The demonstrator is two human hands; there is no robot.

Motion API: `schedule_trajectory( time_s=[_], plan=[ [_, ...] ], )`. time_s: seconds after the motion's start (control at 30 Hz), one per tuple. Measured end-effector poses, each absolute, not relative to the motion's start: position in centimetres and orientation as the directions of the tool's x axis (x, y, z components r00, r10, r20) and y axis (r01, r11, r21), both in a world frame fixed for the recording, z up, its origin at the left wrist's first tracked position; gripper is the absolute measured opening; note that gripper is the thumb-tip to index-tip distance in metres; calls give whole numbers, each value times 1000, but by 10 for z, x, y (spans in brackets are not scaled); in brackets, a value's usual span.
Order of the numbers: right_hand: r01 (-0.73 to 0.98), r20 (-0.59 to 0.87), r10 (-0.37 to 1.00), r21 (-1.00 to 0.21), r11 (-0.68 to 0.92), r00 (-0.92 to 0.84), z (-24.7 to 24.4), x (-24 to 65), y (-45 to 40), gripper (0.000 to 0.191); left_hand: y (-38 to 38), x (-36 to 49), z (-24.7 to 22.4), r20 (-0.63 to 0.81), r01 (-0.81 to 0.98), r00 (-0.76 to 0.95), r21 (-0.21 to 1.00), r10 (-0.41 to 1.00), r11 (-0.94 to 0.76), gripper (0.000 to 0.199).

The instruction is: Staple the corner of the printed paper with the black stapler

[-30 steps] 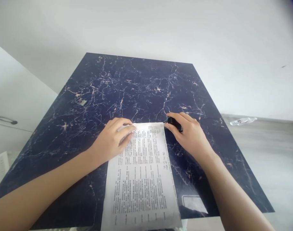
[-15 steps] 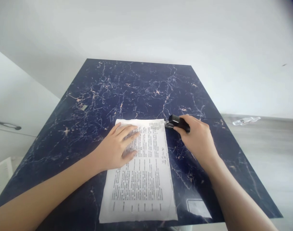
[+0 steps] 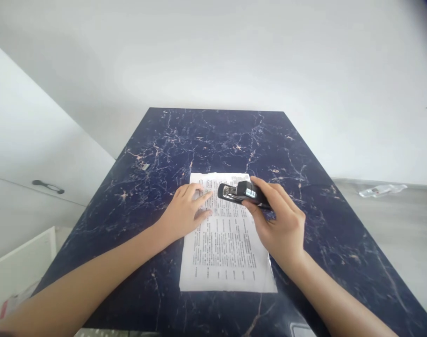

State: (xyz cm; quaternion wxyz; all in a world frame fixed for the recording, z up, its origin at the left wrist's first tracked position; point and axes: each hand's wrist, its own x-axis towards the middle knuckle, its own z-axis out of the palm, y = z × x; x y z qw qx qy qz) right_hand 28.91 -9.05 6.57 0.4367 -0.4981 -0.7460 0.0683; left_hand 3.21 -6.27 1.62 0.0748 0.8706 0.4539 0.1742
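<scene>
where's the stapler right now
In the head view, the stapler is in the right hand, over the upper right part of the printed sheet.

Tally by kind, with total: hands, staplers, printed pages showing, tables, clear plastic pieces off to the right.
Hands: 2 (left hand, right hand)
Stapler: 1, black, held
Printed page: 1 showing; can't tell if more lie beneath
Table: 1, dark, veined
Clear plastic piece: 1
Total: 6

Stapler (image 3: 249, 191) rear hidden by R hand (image 3: 282, 220), paper (image 3: 224, 243) txt blurry, pale-rimmed item (image 3: 302, 330) cut @ btm.
</scene>
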Motion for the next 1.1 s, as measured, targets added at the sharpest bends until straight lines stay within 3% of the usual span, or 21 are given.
schedule_trajectory(
  time_s=[0.2, 0.4, 0.47, 0.53, 0.6, 0.67, 0.77, 0.93, 1.1],
  plan=[
    [629, 423, 836, -556, 543, -348, 41, 280, -76, 32, -62, 28, 20, 252, 720, 474, 441, 844, -536, 51],
    [590, 371, 822, -573, 569, -433, 34, 274, -64, 38, -66, 30, 23, 280, 727, 477, 407, 833, -553, 47],
    [621, 417, 836, -563, 546, -357, 42, 281, -64, 44, -66, 30, 22, 282, 733, 480, 392, 831, -556, 46],
    [646, 396, 900, -643, 412, -181, 49, 292, -65, 42, -66, 29, 21, 273, 740, 484, 379, 831, -555, 46],
    [549, 208, 977, -813, 195, -39, 52, 304, -67, 37, -66, 29, 20, 265, 746, 481, 377, 836, -549, 47],
    [341, -46, 998, -939, -33, -30, 49, 311, -69, 40, -66, 27, 21, 255, 744, 476, 394, 842, -540, 49],
    [82, -273, 956, -961, -265, -106, 41, 310, -69, 42, -63, 22, 24, 227, 719, 470, 462, 853, -519, 49],
    [36, -332, 937, -943, -330, -112, 36, 301, -71, 43, -55, 14, 32, 170, 654, 460, 598, 871, -463, 44],
    [63, -324, 943, -945, -319, -77, 34, 300, -71, 46, -53, 13, 34, 148, 631, 466, 635, 872, -445, 43]
  ],
)
